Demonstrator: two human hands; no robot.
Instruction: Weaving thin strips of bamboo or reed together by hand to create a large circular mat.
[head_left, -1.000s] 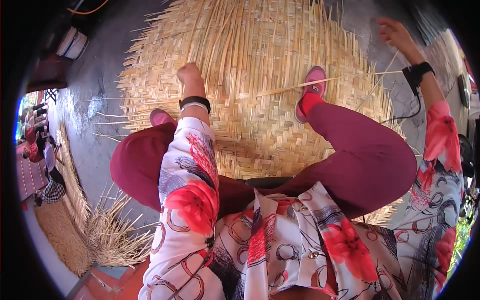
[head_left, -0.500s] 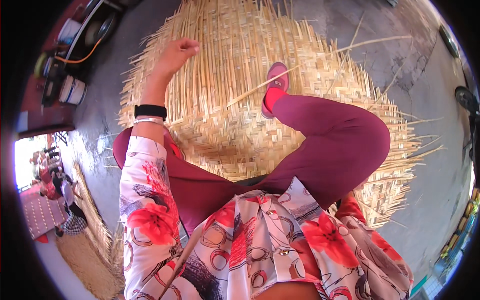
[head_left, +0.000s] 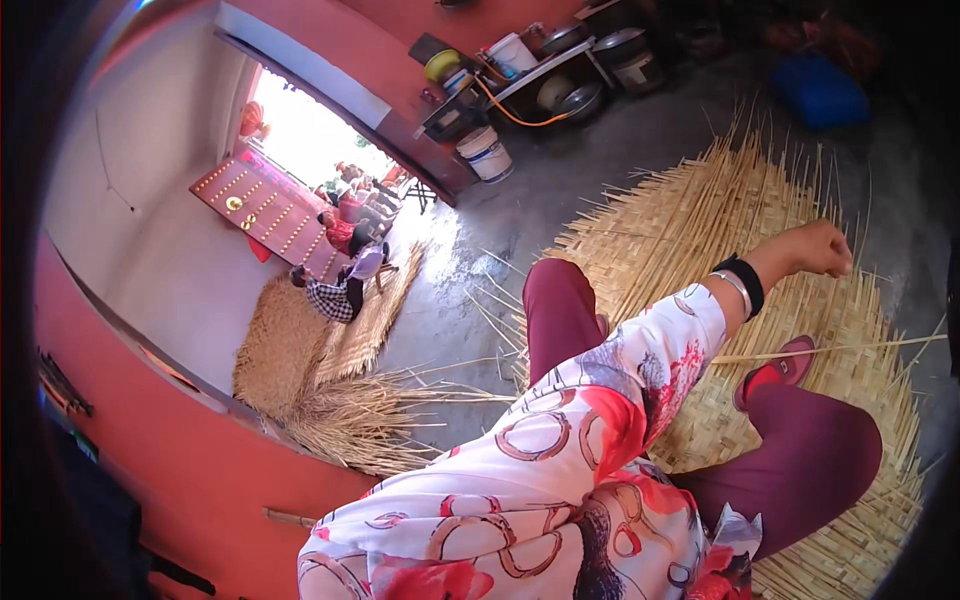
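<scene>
My left hand (head_left: 824, 250), with a black band and a bangle at the wrist, is raised over the woven mat (head_left: 650, 235) of pale split cane-like strips. Its fingers are curled closed, and I see nothing sticking out of them. Below the hand, one long loose strip (head_left: 865, 347) lies across the mat, passing close to my shoe (head_left: 796, 362). I sit with my knees apart at the mat, whose far edge has unwoven strip ends. My right hand is out of view.
A sheaf of loose strips (head_left: 365, 425) and rolled or stacked matting (head_left: 275, 340) lie by the left wall. Several people (head_left: 350, 235) sit near the bright doorway. A white bucket (head_left: 485, 155) and a shelf with basins stand at the back; a blue bundle (head_left: 818, 88) lies far right.
The view has swung to the left, bringing the doorway, people and red wall into sight. My left hand now appears farther right in the picture, still over the mat with fingers curled.
</scene>
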